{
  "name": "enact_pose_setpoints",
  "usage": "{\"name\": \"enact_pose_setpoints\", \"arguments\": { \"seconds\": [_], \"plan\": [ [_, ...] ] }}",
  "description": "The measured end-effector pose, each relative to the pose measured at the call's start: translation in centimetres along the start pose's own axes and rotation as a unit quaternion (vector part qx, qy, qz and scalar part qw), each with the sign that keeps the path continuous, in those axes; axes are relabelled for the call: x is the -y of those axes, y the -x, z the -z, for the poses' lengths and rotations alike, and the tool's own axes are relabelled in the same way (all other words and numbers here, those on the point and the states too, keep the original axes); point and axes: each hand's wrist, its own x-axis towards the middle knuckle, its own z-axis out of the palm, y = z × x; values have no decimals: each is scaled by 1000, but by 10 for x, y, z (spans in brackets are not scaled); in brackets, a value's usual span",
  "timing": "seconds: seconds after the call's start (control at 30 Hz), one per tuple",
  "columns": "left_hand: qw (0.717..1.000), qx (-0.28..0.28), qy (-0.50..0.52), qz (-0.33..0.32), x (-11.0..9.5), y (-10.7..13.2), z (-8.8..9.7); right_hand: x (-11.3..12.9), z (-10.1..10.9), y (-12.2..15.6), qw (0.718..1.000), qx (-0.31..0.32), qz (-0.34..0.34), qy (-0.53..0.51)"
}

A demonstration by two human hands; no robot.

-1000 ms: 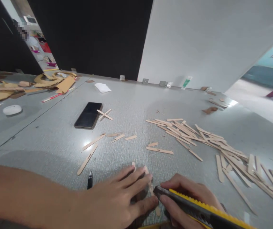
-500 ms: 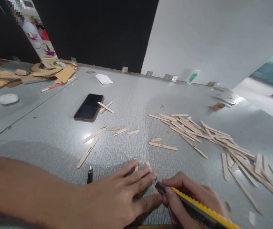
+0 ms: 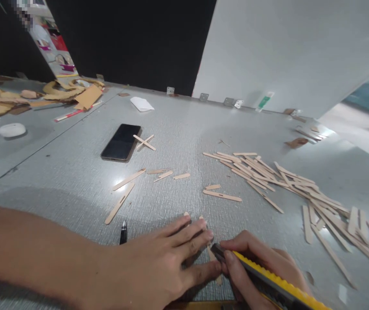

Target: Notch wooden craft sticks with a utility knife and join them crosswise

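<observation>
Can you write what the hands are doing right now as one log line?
left hand: flat, pressing craft stick | right hand: gripping yellow knife, tip at stick | nearby: pen, phone, stick pile

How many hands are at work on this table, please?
2. The left hand lies flat on small wooden sticks near the bottom middle; the right hand, just beside it, grips a yellow utility knife.
</observation>
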Motion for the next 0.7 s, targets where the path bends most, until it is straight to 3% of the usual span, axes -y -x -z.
{"name": "enact_pose_setpoints", "arguments": {
  "seconds": [0.27,0.53,0.7],
  "plan": [
    [999,10,-51,-10,-1,1,1,7,1,-6,1000,20,-1,9],
    [996,-8,-85,-10,-4,2,1,19,-2,-7,993,-69,20,95],
    [994,-24,-101,-20,-5,2,0,15,-3,-7,998,-23,45,48]
  ]
}}
